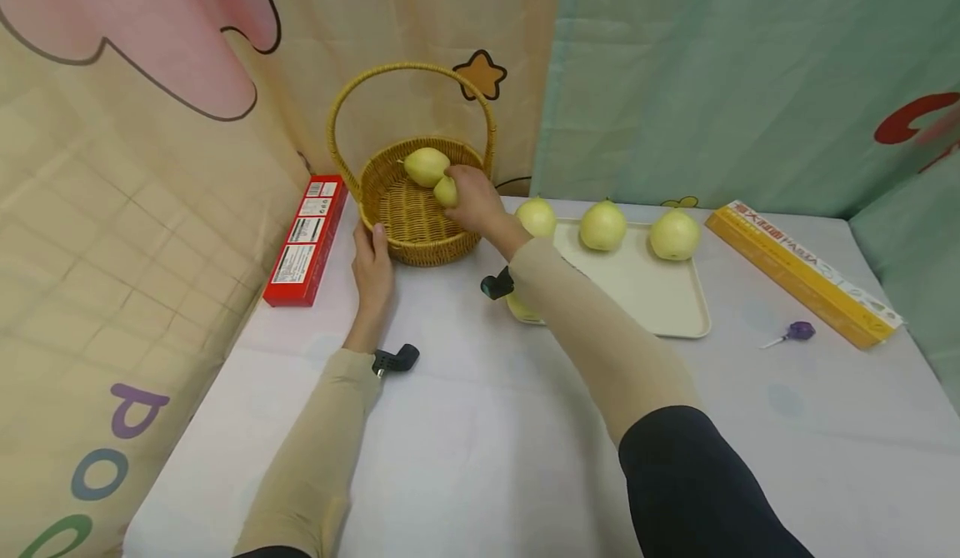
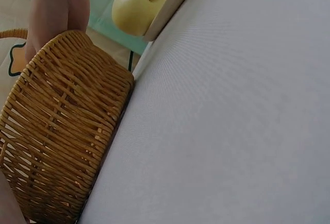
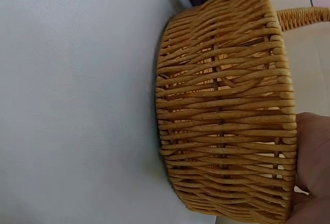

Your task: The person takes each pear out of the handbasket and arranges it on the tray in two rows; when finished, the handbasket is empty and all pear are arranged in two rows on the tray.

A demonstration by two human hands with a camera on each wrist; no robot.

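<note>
A yellow wicker basket with a tall hoop handle stands at the back of the table. My left hand holds its near left side; in the right wrist view the thumb lies at the rim and the fingers run along the outer wall. My right hand reaches over the basket's right rim and grips a pale yellow-green pear low inside it. Another pear lies in the basket, beside the held one. From the left wrist, the wicker wall hides both pears, and the right hand dips behind the rim.
Right of the basket, a cream tray carries several pears, including one at the back; the right forearm partly covers others. A red box lies left of the basket. At far right are a long yellow box and a purple lollipop.
</note>
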